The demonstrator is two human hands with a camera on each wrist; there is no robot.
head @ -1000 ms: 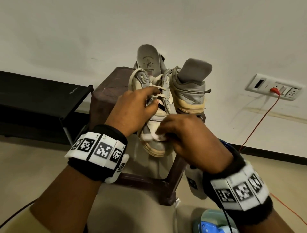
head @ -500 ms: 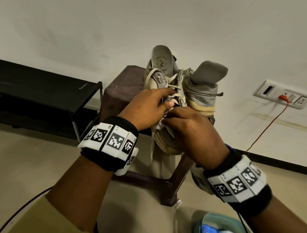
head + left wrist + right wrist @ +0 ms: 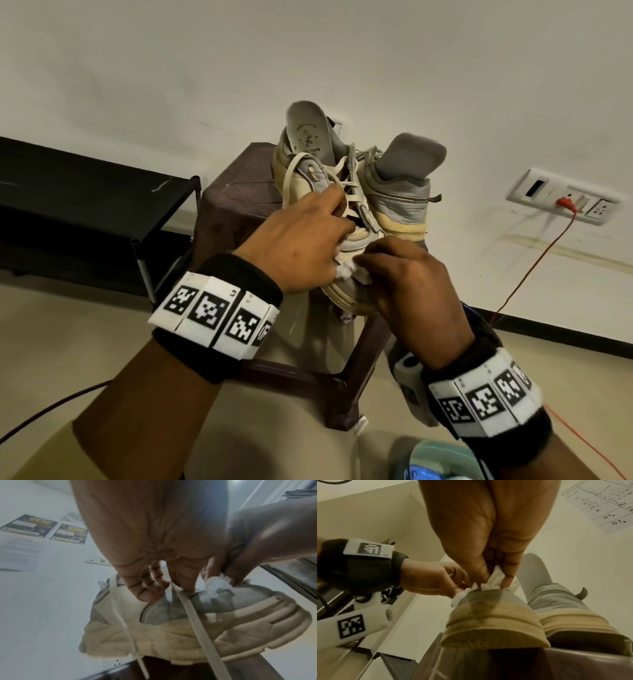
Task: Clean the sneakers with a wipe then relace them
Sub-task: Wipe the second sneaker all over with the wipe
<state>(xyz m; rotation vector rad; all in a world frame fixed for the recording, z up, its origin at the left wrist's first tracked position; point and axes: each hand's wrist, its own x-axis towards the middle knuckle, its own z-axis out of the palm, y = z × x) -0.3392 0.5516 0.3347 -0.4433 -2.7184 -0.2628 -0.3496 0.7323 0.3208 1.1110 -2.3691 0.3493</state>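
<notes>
Two worn grey and cream sneakers stand on a dark stool (image 3: 233, 192). My left hand (image 3: 342, 212) grips the near sneaker (image 3: 364, 236) over its lace area, fingers curled on the upper (image 3: 154, 588), and a loose lace (image 3: 197, 622) hangs down past them. My right hand (image 3: 363, 267) pinches a crumpled white wipe (image 3: 346, 272) against the grey toe cap (image 3: 489, 601). The wipe (image 3: 491, 582) shows between thumb and fingers. The second sneaker (image 3: 400, 205) stands just behind to the right, tongue up. A grey insole (image 3: 308, 137) sticks up from the near sneaker's heel.
A black low rack (image 3: 85, 192) stands to the left of the stool. On the right wall is a socket plate (image 3: 561, 198) with a red cable (image 3: 534, 263) running down to the floor. A blue-green container (image 3: 431, 462) lies at the bottom edge. A dark cable (image 3: 51, 407) crosses the lower left.
My right hand rubbed the wipe up toward the laces and has come back down onto the toe cap. The left hand keeps its hold on the sneaker.
</notes>
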